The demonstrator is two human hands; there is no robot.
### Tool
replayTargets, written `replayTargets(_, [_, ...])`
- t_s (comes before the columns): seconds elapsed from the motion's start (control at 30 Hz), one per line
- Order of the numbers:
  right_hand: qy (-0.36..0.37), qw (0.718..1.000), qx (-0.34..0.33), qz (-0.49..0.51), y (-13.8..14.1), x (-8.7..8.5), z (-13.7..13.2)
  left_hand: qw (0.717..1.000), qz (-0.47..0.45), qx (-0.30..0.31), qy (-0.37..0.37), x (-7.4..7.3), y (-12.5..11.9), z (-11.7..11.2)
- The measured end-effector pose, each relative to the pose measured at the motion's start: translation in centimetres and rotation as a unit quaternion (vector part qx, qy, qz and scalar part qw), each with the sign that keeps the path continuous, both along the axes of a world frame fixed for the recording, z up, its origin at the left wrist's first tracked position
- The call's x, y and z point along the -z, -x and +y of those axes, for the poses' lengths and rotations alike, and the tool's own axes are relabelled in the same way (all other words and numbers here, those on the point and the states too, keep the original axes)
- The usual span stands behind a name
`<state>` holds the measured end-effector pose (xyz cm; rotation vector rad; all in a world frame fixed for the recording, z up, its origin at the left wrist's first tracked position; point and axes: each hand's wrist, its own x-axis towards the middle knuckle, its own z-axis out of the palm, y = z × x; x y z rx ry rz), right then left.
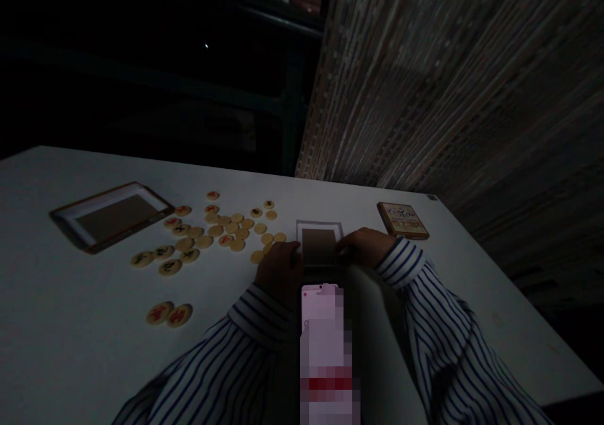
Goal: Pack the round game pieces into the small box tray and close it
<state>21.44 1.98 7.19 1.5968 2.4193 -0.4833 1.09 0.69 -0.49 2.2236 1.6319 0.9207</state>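
A small open box (319,247) with a pale rim and a brown inner face is held between my two hands. My left hand (279,271) pinches its left side, fingers closed. On the opposite edge, my right hand (369,247) grips it with bent fingers. Just left of my left hand are round wooden Chinese chess pieces (204,242), several face up with red or black characters and others showing plain faces. A phone (324,349) with a lit, partly pixelated screen is below the box, between my forearms.
On the white table (85,299) a larger open box (113,216) lies at the left. Two red-marked pieces (168,314) are apart, nearer me. A small decorated box (403,220) is at the right, close to the table edge. Stacked layered sheets (401,79) rise behind the table.
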Motion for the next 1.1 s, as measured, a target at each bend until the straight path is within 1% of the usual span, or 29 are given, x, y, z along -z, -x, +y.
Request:
replayTargets(0.17, [-0.003, 1.0, 0.004, -0.011, 0.01, 0.17, 0.14, 1.0, -0.005, 0.003, 0.002, -0.21, -0.04, -0.12])
replayTargets(0.3, [-0.002, 1.0, -0.01, -0.016, 0.15, 0.34, 0.18, 1.0, -0.003, -0.002, 0.008, -0.29, -0.06, -0.16])
replayTargets(0.53, [0.015, 1.0, -0.009, -0.016, 0.31, 0.22, 0.16, 1.0, 0.001, 0.005, -0.004, -0.1, 0.05, -0.15])
replayTargets(0.8, [0.013, 1.0, -0.013, -0.018, 0.22, 0.23, 0.1, 1.0, 0.007, -0.004, 0.015, -0.39, -0.07, -0.16])
replayTargets(0.93, [0.012, 1.0, -0.016, -0.018, 0.17, 0.16, 0.03, 1.0, 0.002, -0.008, 0.013, -0.5, -0.07, -0.26])
replayTargets(1.1, [0.005, 0.999, -0.028, -0.018, 0.05, 0.24, 0.11, 0.999, 0.007, -0.012, 0.036, -0.9, -0.1, -0.25])
